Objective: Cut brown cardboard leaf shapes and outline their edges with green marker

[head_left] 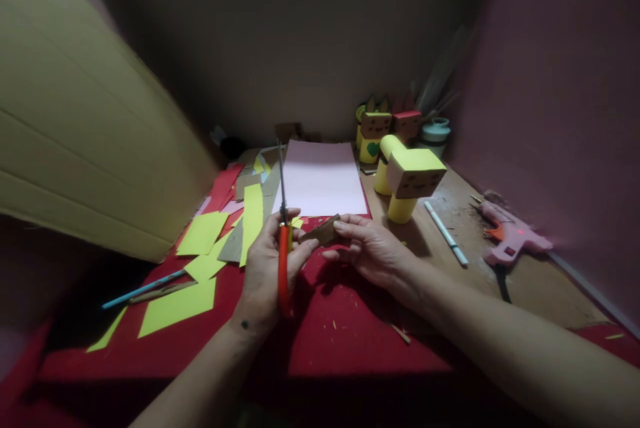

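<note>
My left hand (265,265) is closed around a pair of scissors (284,268) with orange handles, its blades pointing up and away from me. Between both hands is a small brown piece of cardboard (323,231). The fingers of my right hand (373,245) pinch its right end, while my left thumb rests at its lower left edge. Just beyond the hands lies a sheet of pale pink paper (323,178). To the right stands a yellow paper figure (417,178) with a box-shaped head and a drawn face.
Yellow paper pieces (177,308), red paper (225,187) and a blue pencil (143,289) lie at left. A marker (446,233) and a pink glue gun (517,235) rest at right. Behind are more paper figures (375,138) and a lidded jar (435,135). A large yellowish panel (95,121) rises at left.
</note>
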The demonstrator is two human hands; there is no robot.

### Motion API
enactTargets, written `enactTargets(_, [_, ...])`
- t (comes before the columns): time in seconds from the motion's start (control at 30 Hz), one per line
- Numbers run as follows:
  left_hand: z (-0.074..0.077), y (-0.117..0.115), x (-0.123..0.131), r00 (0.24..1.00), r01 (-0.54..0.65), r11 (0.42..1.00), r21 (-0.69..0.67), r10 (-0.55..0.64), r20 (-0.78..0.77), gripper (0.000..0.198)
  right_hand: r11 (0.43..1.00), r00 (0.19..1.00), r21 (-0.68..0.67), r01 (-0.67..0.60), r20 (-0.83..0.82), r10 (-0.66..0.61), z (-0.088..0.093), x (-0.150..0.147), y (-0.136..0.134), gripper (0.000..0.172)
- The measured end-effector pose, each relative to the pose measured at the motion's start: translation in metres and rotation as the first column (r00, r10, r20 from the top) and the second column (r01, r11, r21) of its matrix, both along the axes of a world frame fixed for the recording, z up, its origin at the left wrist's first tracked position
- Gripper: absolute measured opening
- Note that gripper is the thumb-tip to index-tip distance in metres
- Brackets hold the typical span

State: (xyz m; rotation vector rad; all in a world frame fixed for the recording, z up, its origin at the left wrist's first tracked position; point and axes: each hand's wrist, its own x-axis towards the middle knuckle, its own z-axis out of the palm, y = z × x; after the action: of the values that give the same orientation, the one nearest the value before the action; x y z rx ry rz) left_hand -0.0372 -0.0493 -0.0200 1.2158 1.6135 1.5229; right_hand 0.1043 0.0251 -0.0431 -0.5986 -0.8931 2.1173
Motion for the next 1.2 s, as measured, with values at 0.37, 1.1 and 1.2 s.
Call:
enactTargets(0.37, [0.023,-0.016,-0.006,0.993,0.030,0.999,-0.035,-0.033,-0.114,0.038,0.951,0.992,0.300,-0.076,0.119,0.042,0.008,0.006,0.000,0.009])
enactTargets(1.1, [0.026,-0.014,-0.009,0.955,0.268,0.956,-0.116,-0.279,-0.099,0.037,0.480,0.902,0.814,-0.327,0.420,-0.098,0.023,0.012,-0.011,0.016])
enactTargets(1.2, [0.035,-0.009,-0.011,0.964,0.241,0.963,-0.116,-0.252,-0.085,0.045,0.749,0.931,0.617,-0.239,0.365,-0.004,0.023,0.010,-0.014,0.009])
